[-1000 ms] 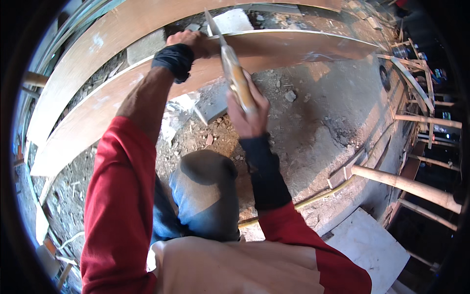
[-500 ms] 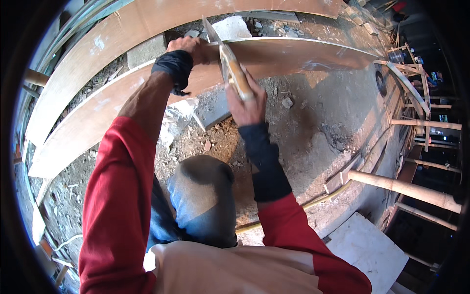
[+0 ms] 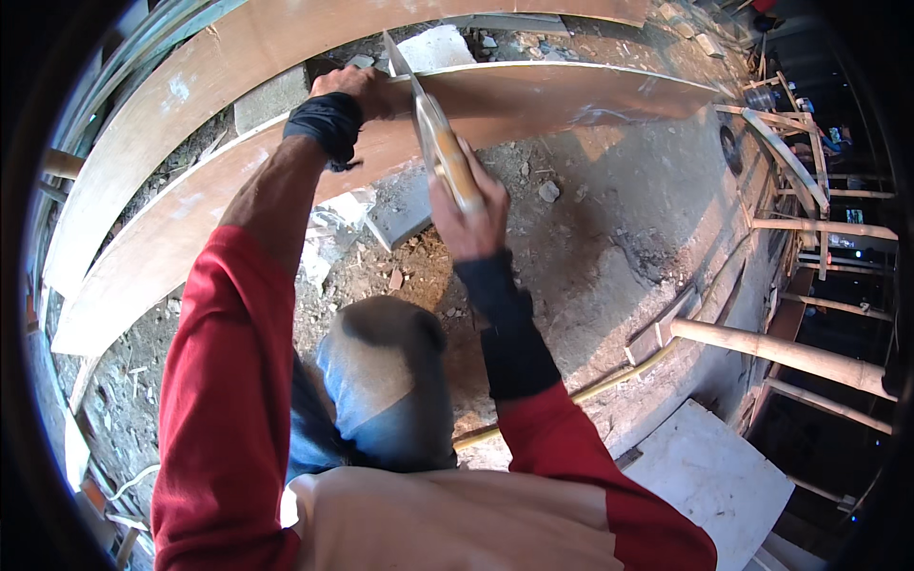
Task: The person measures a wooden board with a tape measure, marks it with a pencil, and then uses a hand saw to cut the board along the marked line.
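Observation:
My right hand [image 3: 470, 211] is wrapped round the wooden handle of a handsaw [image 3: 449, 157]. The saw's blade lies across the top edge of a long brown plywood board [image 3: 533, 93], its tip pointing away from me past that edge. Just left of the blade, my left hand [image 3: 348, 88] grips the board's upper edge, fingers curled over it. The board stands on its long edge, tilted. Where the teeth meet the wood, the cut itself is too small to make out.
Beyond the board lies a second long plywood sheet [image 3: 171, 90], with a white block [image 3: 436, 48] and a grey block [image 3: 270, 99] between. Rubble covers the ground near my knee [image 3: 383, 366]. Bamboo poles [image 3: 781, 354] and a white panel [image 3: 709, 476] are at right.
My right hand has drawn the saw slightly toward me across the board's edge. The left hand keeps its grip on the board, and the whole view has shifted a little.

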Tool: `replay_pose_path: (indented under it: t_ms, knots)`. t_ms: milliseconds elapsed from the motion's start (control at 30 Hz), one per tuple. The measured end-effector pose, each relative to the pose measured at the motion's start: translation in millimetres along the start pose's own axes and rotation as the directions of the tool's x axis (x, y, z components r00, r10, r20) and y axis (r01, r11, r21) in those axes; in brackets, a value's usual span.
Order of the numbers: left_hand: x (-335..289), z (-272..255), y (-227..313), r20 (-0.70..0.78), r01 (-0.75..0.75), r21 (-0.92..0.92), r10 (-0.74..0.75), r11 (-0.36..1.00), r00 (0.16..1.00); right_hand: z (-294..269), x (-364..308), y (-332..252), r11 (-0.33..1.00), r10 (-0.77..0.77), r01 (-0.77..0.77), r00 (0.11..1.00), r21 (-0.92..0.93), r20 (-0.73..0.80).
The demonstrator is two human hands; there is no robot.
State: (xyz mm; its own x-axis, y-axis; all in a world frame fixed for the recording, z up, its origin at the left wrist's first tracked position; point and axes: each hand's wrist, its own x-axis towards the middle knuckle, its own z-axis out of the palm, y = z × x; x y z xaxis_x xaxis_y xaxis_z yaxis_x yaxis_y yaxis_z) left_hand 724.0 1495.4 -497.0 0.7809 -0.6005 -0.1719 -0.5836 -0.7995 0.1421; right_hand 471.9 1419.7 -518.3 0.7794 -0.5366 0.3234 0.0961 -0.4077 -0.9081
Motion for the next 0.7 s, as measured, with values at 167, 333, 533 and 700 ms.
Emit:
replay_pose_path:
  t_ms: [167, 333, 533, 700]
  knots:
    - [6, 8, -13, 0.000, 0.000, -0.008, 0.000, 1.000, 1.000, -70, -154, -76, 0.968, 0.202, -0.196, 0.979, -0.158, 0.018]
    - [3, 18, -10, -0.041, -0.033, 0.021, 0.034, 0.999, 0.999, -36, -65, -52, 1.000, -0.026, 0.026, 1.000, -0.007, 0.005]
    - [-6, 2, 0, -0.063, -0.045, 0.028, 0.047, 0.999, 0.997, 1, 3, -23, 0.992, 0.086, -0.087, 0.996, 0.094, 0.011]
    - [10, 11, -11, -0.015, -0.025, -0.014, 0.024, 1.000, 1.000, -65, -141, -96, 0.995, 0.092, -0.093, 0.995, -0.040, -0.035]
